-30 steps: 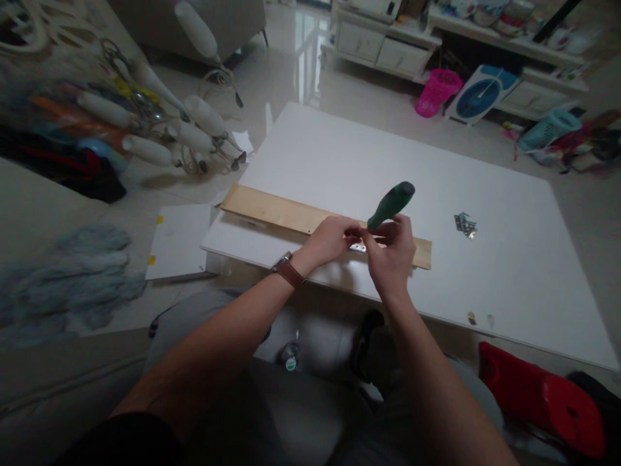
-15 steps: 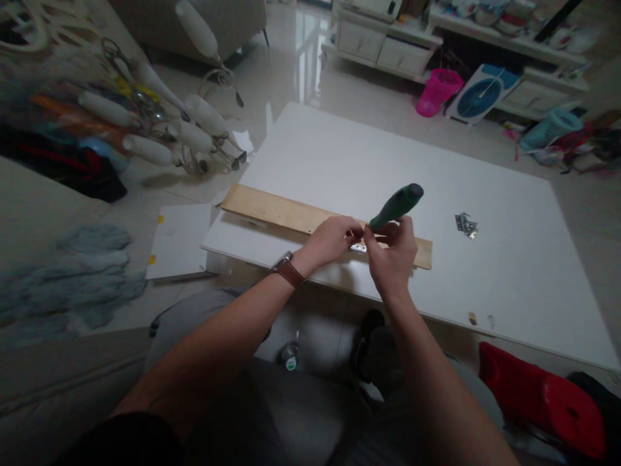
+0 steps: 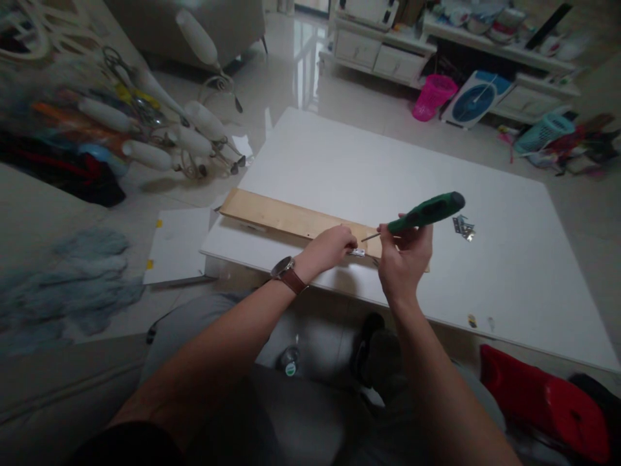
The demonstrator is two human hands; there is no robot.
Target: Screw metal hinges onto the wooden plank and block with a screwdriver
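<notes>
A light-brown, long, narrow wooden board (image 3: 281, 215) lies near the front edge of a white, flat, rectangular panel (image 3: 388, 168). The board's left end reaches the panel's left edge; its right end is partly hidden behind the right hand (image 3: 407, 259). The widest span of panel surface extends behind the board and to its right, with a small heap of silvery metal hardware (image 3: 464, 228) beyond the right hand. A narrower strip separates the board from the front edge.

The board has a smooth face with one small dark hole. A silvery, small metal plate (image 3: 358, 252) sits at its front side, beside the left hand (image 3: 332, 249).

The right fingers close around a green-handled, metal-shafted screwdriver (image 3: 427, 212), tilted, shaft pointing left. Tip contact cannot be determined. The left fingers are curled at the plate; whether they grip anything cannot be determined.
</notes>
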